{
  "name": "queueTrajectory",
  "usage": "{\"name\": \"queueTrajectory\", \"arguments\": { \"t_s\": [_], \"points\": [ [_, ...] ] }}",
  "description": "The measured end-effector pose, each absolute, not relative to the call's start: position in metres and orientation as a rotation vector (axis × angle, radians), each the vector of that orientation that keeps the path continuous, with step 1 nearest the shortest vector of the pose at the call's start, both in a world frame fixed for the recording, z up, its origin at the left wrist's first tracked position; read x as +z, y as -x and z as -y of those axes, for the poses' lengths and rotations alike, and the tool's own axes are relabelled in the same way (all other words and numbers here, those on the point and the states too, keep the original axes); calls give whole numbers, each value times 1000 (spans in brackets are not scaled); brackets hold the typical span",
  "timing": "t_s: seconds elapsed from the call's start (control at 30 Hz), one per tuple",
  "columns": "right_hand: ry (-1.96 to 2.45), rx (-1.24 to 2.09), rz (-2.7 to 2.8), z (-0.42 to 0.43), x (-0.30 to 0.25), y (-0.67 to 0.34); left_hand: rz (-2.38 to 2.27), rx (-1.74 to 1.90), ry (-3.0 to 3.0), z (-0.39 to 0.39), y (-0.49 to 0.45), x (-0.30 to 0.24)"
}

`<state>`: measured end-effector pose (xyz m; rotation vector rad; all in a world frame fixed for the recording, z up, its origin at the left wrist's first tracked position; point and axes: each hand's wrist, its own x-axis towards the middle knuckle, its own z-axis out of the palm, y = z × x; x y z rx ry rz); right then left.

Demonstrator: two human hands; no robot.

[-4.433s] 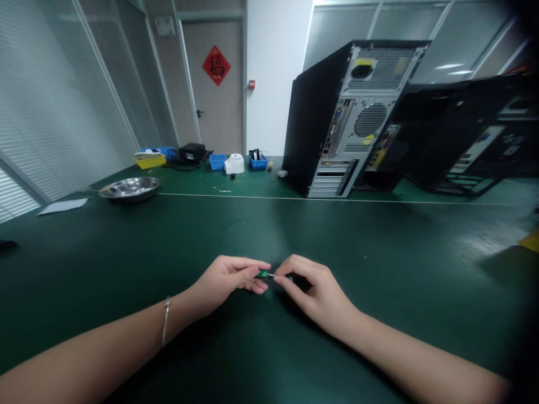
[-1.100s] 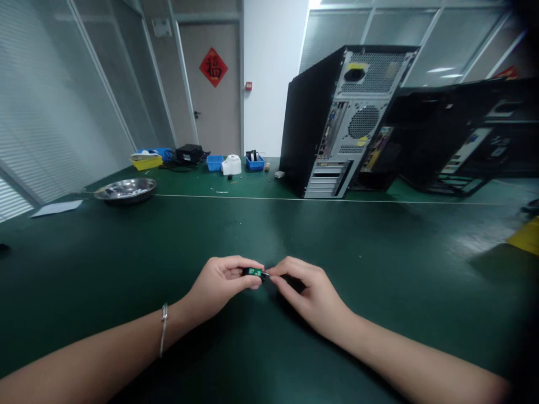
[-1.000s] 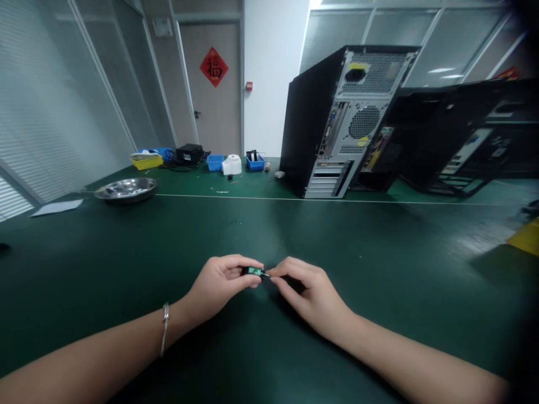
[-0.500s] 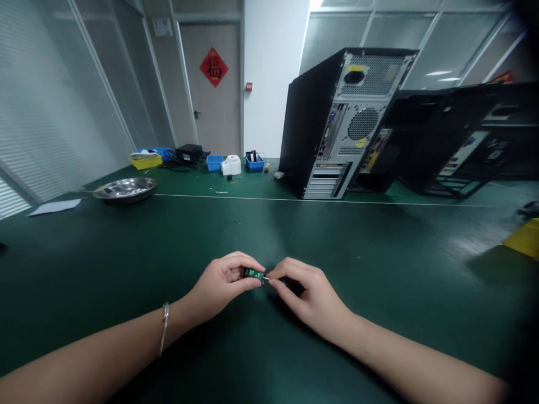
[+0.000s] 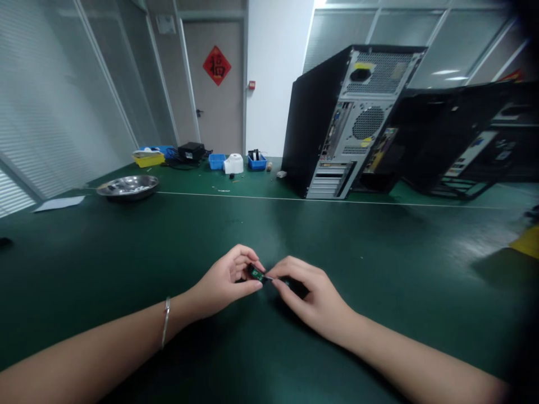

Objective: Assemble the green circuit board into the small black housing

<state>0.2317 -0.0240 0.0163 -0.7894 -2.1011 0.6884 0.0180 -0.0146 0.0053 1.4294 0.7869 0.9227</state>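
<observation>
My left hand (image 5: 223,285) holds a small green circuit board (image 5: 256,274) with dark edges between its thumb and curled fingers, just above the green table. From the board's right end sticks a thin greyish piece (image 5: 268,278), too small to name. The thumb and forefinger of my right hand (image 5: 315,292) are pinched on that piece, close to my left fingertips. Part of the board is hidden behind the left fingers.
A green table (image 5: 189,235) spreads around my hands. Beyond a white line stands a black computer tower (image 5: 315,123), with more cases at right. A steel bowl (image 5: 130,193), blue bins (image 5: 217,161) and a white plastic part (image 5: 233,164) sit farther back. A yellow object (image 5: 526,242) lies far right.
The left fingers have loosened and lifted a little, and the board has tilted, its right end lower. My right hand keeps its pinch almost in place. The view has shifted slightly.
</observation>
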Motion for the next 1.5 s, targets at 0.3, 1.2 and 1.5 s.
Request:
{"name": "queueTrajectory", "arguments": {
  "t_s": [0.3, 1.2, 1.5],
  "points": [
    [755, 677, 2112, 23, 15, -231, -771, 898, -1342, 16, -18, 6],
    [877, 593, 2094, 21, 13, -232, -858, 905, -1490, 20, -19, 4],
    [877, 607, 2125, 19, 12, -233, -913, 904, -1476, 19, -18, 9]
  ]
}}
